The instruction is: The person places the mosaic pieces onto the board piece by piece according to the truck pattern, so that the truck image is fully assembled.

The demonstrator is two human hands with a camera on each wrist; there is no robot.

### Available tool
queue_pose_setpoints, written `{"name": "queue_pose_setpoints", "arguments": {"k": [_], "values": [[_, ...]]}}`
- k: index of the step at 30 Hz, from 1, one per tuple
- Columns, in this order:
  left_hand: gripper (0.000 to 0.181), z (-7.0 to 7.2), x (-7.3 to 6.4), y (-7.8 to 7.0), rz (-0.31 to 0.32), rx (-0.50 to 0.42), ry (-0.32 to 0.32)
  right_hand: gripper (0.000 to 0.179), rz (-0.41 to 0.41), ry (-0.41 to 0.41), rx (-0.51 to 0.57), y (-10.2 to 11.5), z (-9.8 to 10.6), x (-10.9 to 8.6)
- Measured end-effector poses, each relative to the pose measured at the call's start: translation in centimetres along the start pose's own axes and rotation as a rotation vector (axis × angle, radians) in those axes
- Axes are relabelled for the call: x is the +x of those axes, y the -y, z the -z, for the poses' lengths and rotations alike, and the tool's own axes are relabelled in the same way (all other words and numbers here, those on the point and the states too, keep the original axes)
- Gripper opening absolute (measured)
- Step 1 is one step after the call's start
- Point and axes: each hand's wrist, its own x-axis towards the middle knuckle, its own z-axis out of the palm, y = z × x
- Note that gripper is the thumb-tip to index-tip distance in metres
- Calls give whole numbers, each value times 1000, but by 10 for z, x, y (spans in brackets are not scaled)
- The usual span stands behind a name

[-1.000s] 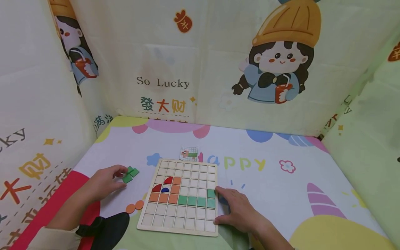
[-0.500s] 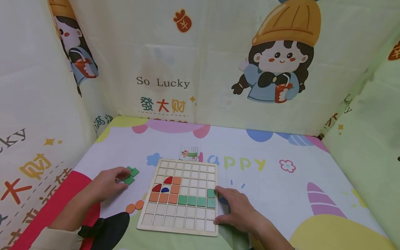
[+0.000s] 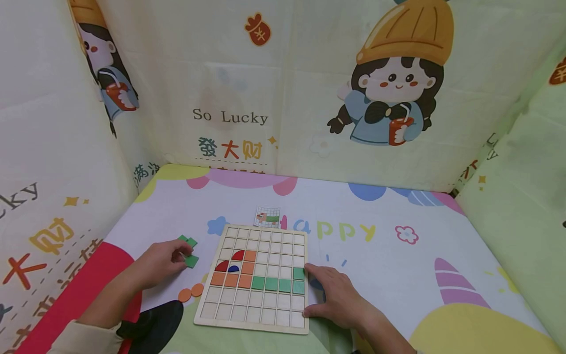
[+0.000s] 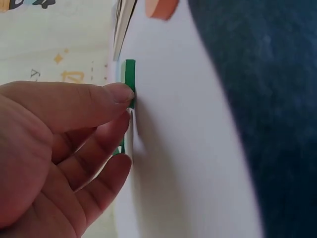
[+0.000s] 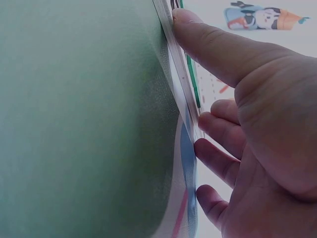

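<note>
My left hand [image 3: 163, 264] pinches a green square tile [image 3: 191, 261] just left of the board; in the left wrist view the thumb presses on the tile [image 4: 130, 74] close to the tabletop. Behind those fingers lie more green tiles [image 3: 192, 241], partly hidden. The wooden grid board [image 3: 251, 328] holds red quarter-round pieces [image 3: 222, 266], a blue half-round piece [image 3: 233, 269], several orange squares [image 3: 231, 280] and several green squares [image 3: 271, 283]. Along the board's right edge rests my right hand [image 3: 338, 297], thumb and fingertips touching the rim, fingers loosely extended.
Two orange discs [image 3: 190, 293] lie left of the board. Behind it is a small printed pattern card [image 3: 267, 217]. A patterned cloth [image 3: 376, 275] covers the table, and printed curtains [image 3: 300, 98] enclose it on the back and sides.
My left hand has shifted right and slightly nearer, bringing one green tile away from the others toward the board. The right hand and the board have stayed still.
</note>
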Motion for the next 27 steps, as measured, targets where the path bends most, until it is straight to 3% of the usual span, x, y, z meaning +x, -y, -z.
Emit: {"name": "queue_pose_setpoints", "arguments": {"k": [27], "values": [[40, -4, 3, -12, -13, 82, -7, 95, 11, -3, 6, 3, 3, -2]]}}
